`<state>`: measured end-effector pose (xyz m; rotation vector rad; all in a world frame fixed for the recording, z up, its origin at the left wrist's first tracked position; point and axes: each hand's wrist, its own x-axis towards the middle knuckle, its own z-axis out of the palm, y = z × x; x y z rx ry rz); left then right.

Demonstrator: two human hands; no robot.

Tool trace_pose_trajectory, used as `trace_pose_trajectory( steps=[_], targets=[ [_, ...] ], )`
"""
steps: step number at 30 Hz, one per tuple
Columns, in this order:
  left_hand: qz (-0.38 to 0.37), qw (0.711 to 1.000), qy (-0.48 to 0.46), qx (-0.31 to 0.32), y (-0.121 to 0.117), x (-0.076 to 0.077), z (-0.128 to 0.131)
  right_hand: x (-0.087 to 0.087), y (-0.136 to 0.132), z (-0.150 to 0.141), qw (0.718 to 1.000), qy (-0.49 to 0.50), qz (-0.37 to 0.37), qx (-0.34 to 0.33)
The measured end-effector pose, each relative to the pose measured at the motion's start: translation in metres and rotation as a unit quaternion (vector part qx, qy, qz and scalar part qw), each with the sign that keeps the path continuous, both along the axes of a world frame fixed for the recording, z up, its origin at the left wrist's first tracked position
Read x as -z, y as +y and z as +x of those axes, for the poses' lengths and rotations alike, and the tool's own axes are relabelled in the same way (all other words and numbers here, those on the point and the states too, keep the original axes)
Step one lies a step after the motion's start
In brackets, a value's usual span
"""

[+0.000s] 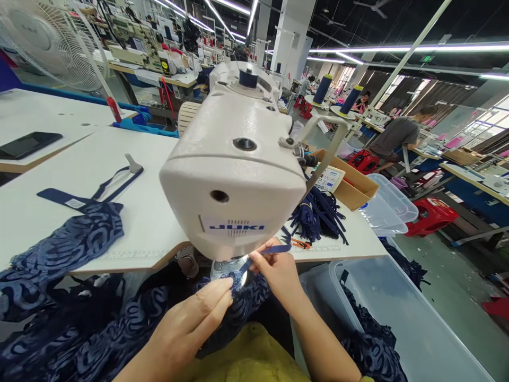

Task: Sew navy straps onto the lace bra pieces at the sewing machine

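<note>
Left hand point(194, 313): one, thumb and fingers pinching navy lace point(250, 303) under the machine point(234, 175). Right hand point(278, 270): one, thumb and forefinger closed on a navy strap point(277, 249), just above the lace. Strap bundle point(316, 212), orange snips point(301, 244): on the table point(149, 212), right of the machine. Bin point(417, 310): clear, dark lace pieces point(376, 345) inside.

Person's bare hands point(194, 313): two
Navy thread cones with yellow tops point(322, 90): two
Orange-handled snips point(301, 244): one
White wire-caged round fan point(32, 32): one
Flat black device point(29, 145): one
</note>
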<state>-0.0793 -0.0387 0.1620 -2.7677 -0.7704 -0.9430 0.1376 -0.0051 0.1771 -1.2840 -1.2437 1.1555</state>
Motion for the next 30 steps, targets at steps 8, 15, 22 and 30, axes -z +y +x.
trace_pose_trajectory(
  steps=[8, 15, 22, 30],
  targets=[
    [0.047, 0.998, 0.046, -0.002, 0.001, -0.018, 0.011, -0.002, -0.008, -0.004, 0.982, -0.169, 0.083, 0.020],
    [0.001, 0.997, 0.078, -0.014, 0.005, -0.024, 0.009, 0.001, -0.003, -0.008, 0.994, -0.112, 0.014, -0.001],
    [0.038, 0.994, 0.101, 0.013, 0.007, -0.030, 0.006, 0.004, 0.000, -0.011, 0.993, -0.112, 0.042, -0.003],
    [0.032, 0.995, 0.094, -0.029, 0.004, -0.025, 0.009, -0.001, 0.003, -0.006, 0.996, -0.077, 0.012, -0.045]
  ],
)
